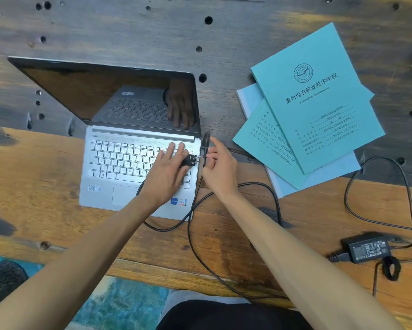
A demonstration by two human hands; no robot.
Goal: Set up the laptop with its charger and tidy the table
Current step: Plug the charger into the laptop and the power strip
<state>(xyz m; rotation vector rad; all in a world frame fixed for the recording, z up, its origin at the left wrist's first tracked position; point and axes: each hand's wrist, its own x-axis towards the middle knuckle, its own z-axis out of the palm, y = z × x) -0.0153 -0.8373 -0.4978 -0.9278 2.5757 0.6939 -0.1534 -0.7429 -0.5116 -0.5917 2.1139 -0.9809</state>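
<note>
I see the wooden table [45,186] carrying an open silver laptop [119,167], screen dark. To its right lie 2 teal booklets [314,101] overlapping on a pale folder [343,167]. The charger brick [368,249] sits near the table's front right, its black cable [266,189] looping back to the laptop. My left hand [166,170] rests on the keyboard, fingers straight, thumb over the wall plug [189,160]. My right hand [220,163] pinches the connector [204,148] at the laptop's right edge.
</note>
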